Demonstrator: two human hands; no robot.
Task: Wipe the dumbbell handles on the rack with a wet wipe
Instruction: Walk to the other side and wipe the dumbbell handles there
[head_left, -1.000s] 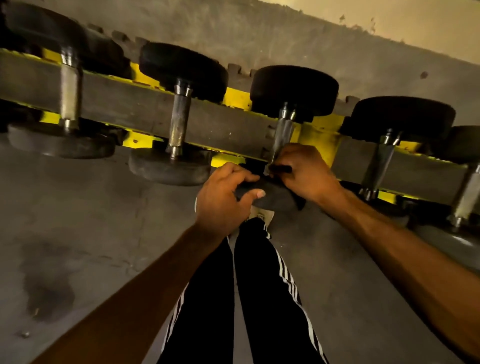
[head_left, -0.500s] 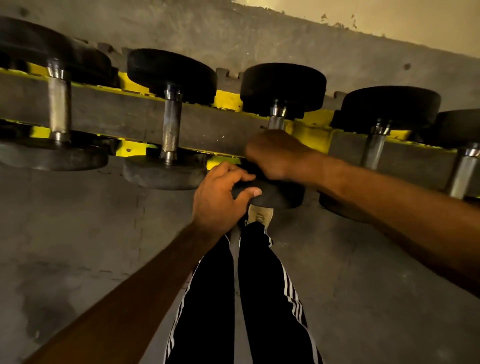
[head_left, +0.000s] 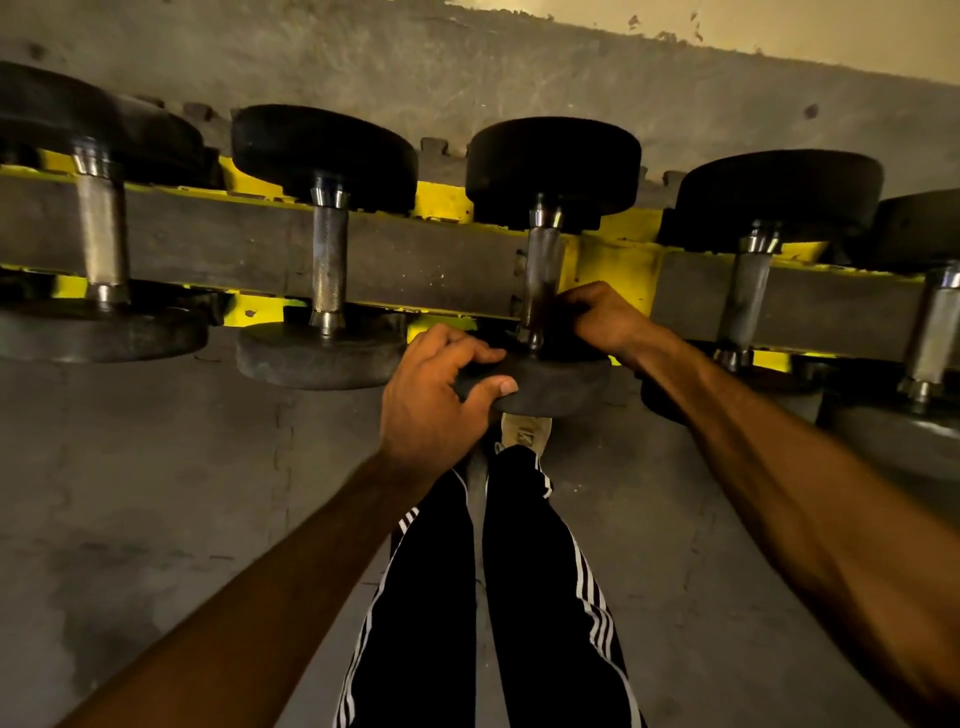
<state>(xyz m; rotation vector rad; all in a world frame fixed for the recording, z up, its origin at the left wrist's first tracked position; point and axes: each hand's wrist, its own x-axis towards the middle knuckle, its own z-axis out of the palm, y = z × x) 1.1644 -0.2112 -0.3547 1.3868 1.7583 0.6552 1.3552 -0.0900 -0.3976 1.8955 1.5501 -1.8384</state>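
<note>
At the rack (head_left: 218, 244), third dumbbell (head_left: 553, 166) seated. Its handle (head_left: 541, 260) is bare up top again; my right hand (head_left: 605, 317) has slid back to the near end, fingers (head_left: 574, 300) curled round it, wipe likely beneath, too dark to confirm. My left hand (head_left: 436, 405) still clamps the near plate (head_left: 563, 384). One stroke done; more needed, I judge.

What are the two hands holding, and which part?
Left hand grips the middle dumbbell's near weight by its rim; right hand pinches a dark wipe against the lower end of its handle.
</note>
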